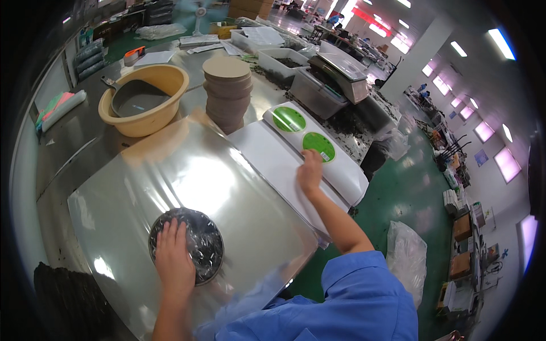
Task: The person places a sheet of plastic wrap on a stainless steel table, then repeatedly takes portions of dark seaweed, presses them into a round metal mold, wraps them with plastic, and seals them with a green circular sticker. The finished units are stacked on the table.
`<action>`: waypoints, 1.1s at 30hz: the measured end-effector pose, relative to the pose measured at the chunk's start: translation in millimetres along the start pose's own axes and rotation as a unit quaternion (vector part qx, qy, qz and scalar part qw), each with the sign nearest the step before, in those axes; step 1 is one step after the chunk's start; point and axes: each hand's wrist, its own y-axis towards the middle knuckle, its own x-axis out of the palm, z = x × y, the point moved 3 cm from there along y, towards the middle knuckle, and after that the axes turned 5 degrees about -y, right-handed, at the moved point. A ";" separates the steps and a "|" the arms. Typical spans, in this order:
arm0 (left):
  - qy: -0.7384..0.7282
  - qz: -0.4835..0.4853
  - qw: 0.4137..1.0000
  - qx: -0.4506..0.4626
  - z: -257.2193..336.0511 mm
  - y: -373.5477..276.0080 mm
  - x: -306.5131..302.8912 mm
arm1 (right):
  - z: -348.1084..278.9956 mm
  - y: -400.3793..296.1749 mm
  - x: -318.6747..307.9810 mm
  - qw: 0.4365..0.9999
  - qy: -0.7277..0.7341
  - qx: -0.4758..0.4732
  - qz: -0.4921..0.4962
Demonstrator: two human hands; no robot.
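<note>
A round dark disc (205, 243) under wrinkled clear film lies on a broad glossy sheet of plastic film (251, 221). My left hand (174, 251) rests flat on the disc's left part, fingers extended, covering some of it. At the right is a curled sheet of label backing (341, 172), which bears two round green labels. The fingers of my right hand (310, 172) are bent at the left edge of the lower green label (320, 147). Whether they pinch that edge cannot be made out. White sheets (266, 157) lie beneath the curled backing.
Behind the film stand a tall stack of round tan discs (228, 93) and a yellow basin (145, 128) with a grey dustpan (138, 100) inside. Plastic tubs (318, 91) and dark crumbs occupy the back right. An orange-and-white tape dispenser (134, 55) sits at the back left.
</note>
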 end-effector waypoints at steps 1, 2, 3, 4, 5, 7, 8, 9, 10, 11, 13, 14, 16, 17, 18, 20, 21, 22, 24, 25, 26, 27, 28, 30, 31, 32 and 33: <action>-0.001 -0.009 1.000 -0.006 2.5 -3.4 0.7 | 18.5 1.8 -4.0 0.999 -0.037 -0.018 -0.003; -0.006 -0.009 1.000 -0.007 4.6 -5.8 0.8 | 30.9 3.7 -8.3 0.997 -0.073 -0.035 -0.006; -0.001 -0.006 1.000 -0.007 6.5 -8.1 -1.0 | 35.1 3.7 -12.5 0.994 -0.075 -0.079 -0.012; 0.003 -0.002 1.000 -0.007 8.4 -9.7 -2.0 | 39.1 4.0 -15.9 0.989 -0.077 -0.124 -0.018; 0.007 0.001 1.000 -0.007 9.4 -11.1 -2.6 | 40.5 3.5 -16.6 0.982 -0.080 -0.168 -0.024; 0.015 0.001 1.000 -0.005 11.1 -10.0 -3.5 | 42.1 0.4 -15.1 0.971 -0.105 -0.213 -0.009; 0.018 0.002 1.000 -0.004 11.9 -9.8 -3.2 | 43.6 -0.8 -14.8 0.965 -0.118 -0.235 -0.003; 0.020 0.004 1.000 -0.003 12.2 -9.8 -2.1 | 46.8 -2.2 -13.3 0.961 -0.125 -0.248 -0.002; 0.021 0.007 1.000 -0.001 10.9 -10.0 -0.9 | 49.5 -3.7 -9.7 0.956 -0.133 -0.261 -0.001; 0.022 0.009 1.000 0.000 10.1 -10.3 -0.6 | 52.0 -4.7 -6.1 0.952 -0.141 -0.273 0.000; 0.027 0.009 1.000 -0.004 9.1 -12.8 0.9 | 49.7 -3.5 -4.6 0.948 -0.147 -0.281 -0.004; 0.030 0.009 0.999 -0.007 8.5 -13.7 1.5 | 49.5 -3.9 -4.5 0.949 -0.148 -0.279 -0.009; 0.029 -0.001 1.000 -0.004 6.5 -14.2 3.2 | 50.3 -0.3 -5.3 0.952 -0.143 -0.270 0.001; 0.029 -0.006 1.000 -0.003 6.6 -14.3 3.5 | 53.0 0.8 -6.3 0.966 -0.109 -0.232 -0.012; 0.029 -0.016 0.999 -0.007 8.8 -14.4 3.3 | 51.3 3.9 -12.1 0.978 -0.072 -0.195 -0.025; 0.031 -0.036 0.999 -0.016 13.4 -15.1 -0.3 | 57.6 13.3 -9.6 0.996 -0.011 -0.083 -0.043; 0.030 -0.038 0.999 -0.010 14.5 -15.9 -1.1 | 66.2 22.1 -8.8 0.999 0.009 -0.010 -0.050; 0.030 -0.040 0.999 -0.005 14.1 -17.0 -2.9 | 74.5 31.9 -6.5 0.996 0.032 0.064 -0.056; 0.042 -0.040 0.998 0.005 19.8 -18.0 -6.2 | 115.6 56.6 4.8 0.957 0.131 0.247 -0.073; 0.033 -0.035 0.999 0.012 23.2 -13.0 -1.7 | 164.8 63.6 13.4 0.935 0.164 0.312 -0.041; 0.020 -0.031 0.999 0.018 24.8 -8.9 3.6 | 230.4 67.4 15.1 0.916 0.161 0.366 -0.022; 0.036 -0.014 0.999 -0.013 18.6 -21.7 -5.6 | 221.5 78.6 14.0 0.897 0.110 0.428 -0.021; 0.006 -0.007 1.000 0.010 19.7 -16.5 -0.3 | 300.7 84.4 -6.5 0.878 0.142 0.455 0.044; -0.007 0.028 0.999 -0.020 18.9 -20.3 -7.9 | 327.8 95.2 -35.8 0.858 0.184 0.471 0.089; -0.032 0.034 0.999 -0.003 23.0 -10.3 -3.6 | 366.4 96.3 -63.2 0.823 0.348 0.427 0.140; -0.012 0.043 0.999 -0.019 24.7 -12.5 -10.8 | 304.8 93.6 -54.9 0.766 0.452 0.451 0.072; -0.003 0.043 0.999 -0.013 20.5 -11.0 -11.8 | 271.2 93.4 -65.5 0.798 0.421 0.428 0.048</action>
